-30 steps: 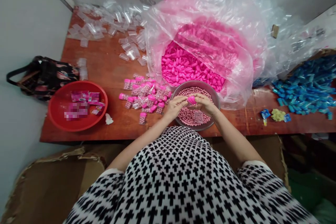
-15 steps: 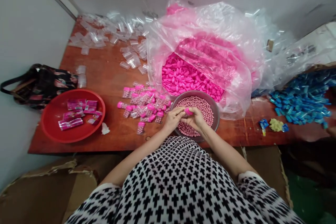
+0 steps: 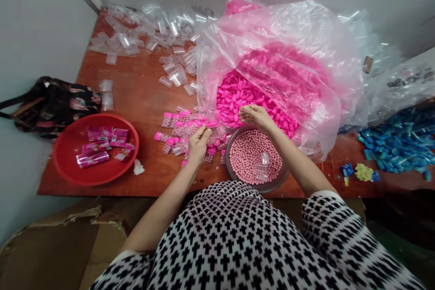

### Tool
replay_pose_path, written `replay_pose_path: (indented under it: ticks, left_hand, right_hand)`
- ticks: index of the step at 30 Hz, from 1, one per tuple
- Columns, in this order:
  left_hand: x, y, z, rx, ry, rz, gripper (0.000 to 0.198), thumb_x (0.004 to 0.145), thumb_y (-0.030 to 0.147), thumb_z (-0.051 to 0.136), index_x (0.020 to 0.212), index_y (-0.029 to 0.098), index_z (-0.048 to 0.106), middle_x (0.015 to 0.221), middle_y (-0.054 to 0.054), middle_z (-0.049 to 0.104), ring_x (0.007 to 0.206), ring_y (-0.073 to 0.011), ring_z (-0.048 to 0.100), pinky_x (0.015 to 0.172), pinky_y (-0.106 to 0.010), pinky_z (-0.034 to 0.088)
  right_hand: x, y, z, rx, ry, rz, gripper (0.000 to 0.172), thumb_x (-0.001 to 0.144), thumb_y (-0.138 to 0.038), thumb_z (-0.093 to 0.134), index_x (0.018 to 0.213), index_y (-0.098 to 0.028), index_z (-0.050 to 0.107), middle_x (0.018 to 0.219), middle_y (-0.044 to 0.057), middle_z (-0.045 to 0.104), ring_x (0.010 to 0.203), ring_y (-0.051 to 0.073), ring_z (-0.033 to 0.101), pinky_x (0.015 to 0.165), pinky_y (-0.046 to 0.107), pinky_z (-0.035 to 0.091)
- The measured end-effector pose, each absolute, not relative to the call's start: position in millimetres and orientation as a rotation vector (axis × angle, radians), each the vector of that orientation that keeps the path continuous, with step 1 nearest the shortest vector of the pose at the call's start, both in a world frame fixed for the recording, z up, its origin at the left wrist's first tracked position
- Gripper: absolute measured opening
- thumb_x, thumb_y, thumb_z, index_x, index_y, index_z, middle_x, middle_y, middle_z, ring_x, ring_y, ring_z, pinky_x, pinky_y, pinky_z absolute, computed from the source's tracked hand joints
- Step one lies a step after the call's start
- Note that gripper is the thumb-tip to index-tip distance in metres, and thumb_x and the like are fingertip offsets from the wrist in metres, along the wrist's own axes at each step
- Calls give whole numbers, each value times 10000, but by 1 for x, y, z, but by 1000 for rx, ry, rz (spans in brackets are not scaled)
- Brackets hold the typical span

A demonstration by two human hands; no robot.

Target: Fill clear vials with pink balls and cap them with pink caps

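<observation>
My left hand (image 3: 198, 145) is closed in a pinch over the pile of filled clear tubes with pink caps (image 3: 170, 120). A pink plastic cap (image 3: 212, 123) sticks out from its fingertips. My right hand (image 3: 257, 116) is over the near edge of a heap of loose pink caps (image 3: 234, 93), its fingers stretched to the left and slightly bent, with nothing visible in them. Below it stands a grey bowl (image 3: 282, 176) of pink beads (image 3: 251, 149). Clear empty tubes (image 3: 262, 171) lie on the beads.
A red basin (image 3: 64, 163) with pink packets stands at the left, beside a dark flowered bag (image 3: 61, 104). Clear plastic tubes (image 3: 125, 41) are scattered at the back. A large clear plastic bag (image 3: 316, 22) surrounds the loose caps. Blue pieces (image 3: 401, 140) are heaped at the right.
My hands have come apart from above the bead bowl. The left went left to the filled tubes, the right up to the loose caps. Clear tubes now show on the beads.
</observation>
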State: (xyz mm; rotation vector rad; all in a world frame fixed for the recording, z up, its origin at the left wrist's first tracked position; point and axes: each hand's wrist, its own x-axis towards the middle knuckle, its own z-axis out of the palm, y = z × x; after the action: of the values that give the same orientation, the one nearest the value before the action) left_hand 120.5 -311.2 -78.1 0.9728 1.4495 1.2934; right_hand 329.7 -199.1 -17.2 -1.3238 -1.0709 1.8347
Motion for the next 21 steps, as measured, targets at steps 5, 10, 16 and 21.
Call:
replay_pose_path:
  ticks: [5, 10, 16, 21]
  left_hand:
    - [126, -307, -69, 1085, 1439, 1283, 391, 786, 492, 602, 1008, 185, 701, 1012, -61, 702, 946, -198, 631, 900, -354, 487]
    - [134, -309, -56, 1426, 1375, 1200, 388, 836, 507, 527, 1005, 209, 709, 1017, -66, 698, 1036, -213, 585, 976, -399, 428]
    - [146, -317, -50, 1503, 1336, 1225, 370, 869, 480, 494, 1004, 210, 706, 974, -68, 698, 1005, -202, 571, 941, -396, 435]
    - [160, -329, -39, 1490, 1357, 1289, 361, 885, 465, 470, 965, 204, 706, 939, -71, 688, 971, -200, 587, 913, -384, 453]
  right_hand:
    - [307, -212, -9, -1175, -1083, 2136, 405, 646, -483, 756, 904, -184, 667, 914, 40, 688, 808, 152, 647, 691, 300, 563]
    - [298, -242, -7, -1096, -865, 2494, 385, 656, -442, 755, 938, -203, 650, 856, 21, 691, 775, 152, 647, 683, 330, 580]
    - [304, -263, -4, -1051, -659, 2489, 234, 709, -352, 710, 821, -167, 623, 713, -3, 664, 717, 138, 637, 732, 352, 586]
    - [301, -286, -3, -1084, -450, 2410, 129, 732, -291, 638, 785, -177, 611, 686, -18, 649, 666, 121, 611, 748, 353, 576]
